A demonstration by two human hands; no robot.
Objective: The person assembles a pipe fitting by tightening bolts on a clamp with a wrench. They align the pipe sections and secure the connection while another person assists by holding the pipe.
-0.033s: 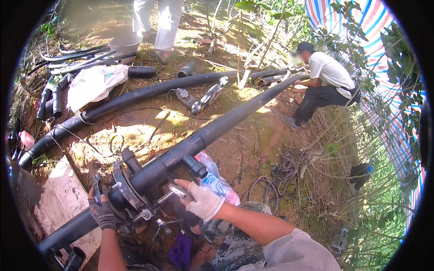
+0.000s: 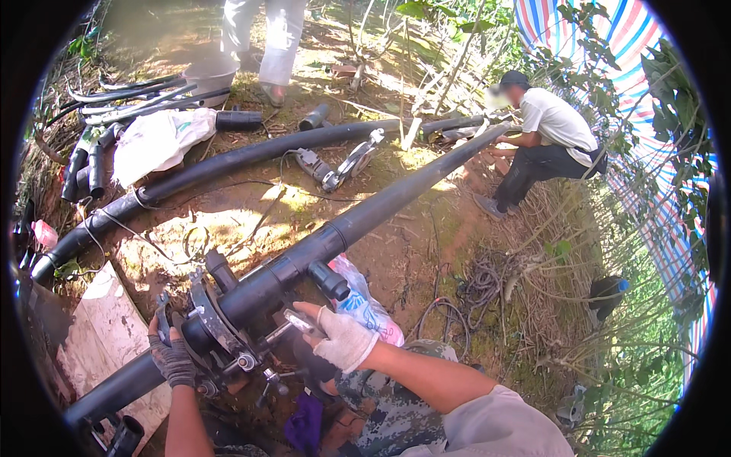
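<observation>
Two gloved hands on the pipe clamp, nothing moved since the earlier picture.

On the left, dark-gloved left hand (image 2: pixel 173 358) closed around the rim of the round metal clamp (image 2: pixel 221 331) gripping the long black plastic pipe (image 2: pixel 335 232). Just to the right, white-gloved right hand (image 2: pixel 344 340) with fingers curled loosely about a small shiny metal handle (image 2: pixel 303 323) sticking out from the clamp; how tight the hold is, hard to tell. Pipe resting low over the brown dirt, running up and right toward a crouching person in a pale shirt (image 2: pixel 550 133). Compared with the earlier picture: same grips, same pipe place, same crouch. Looks like steady holding, no fresh step begun.
</observation>
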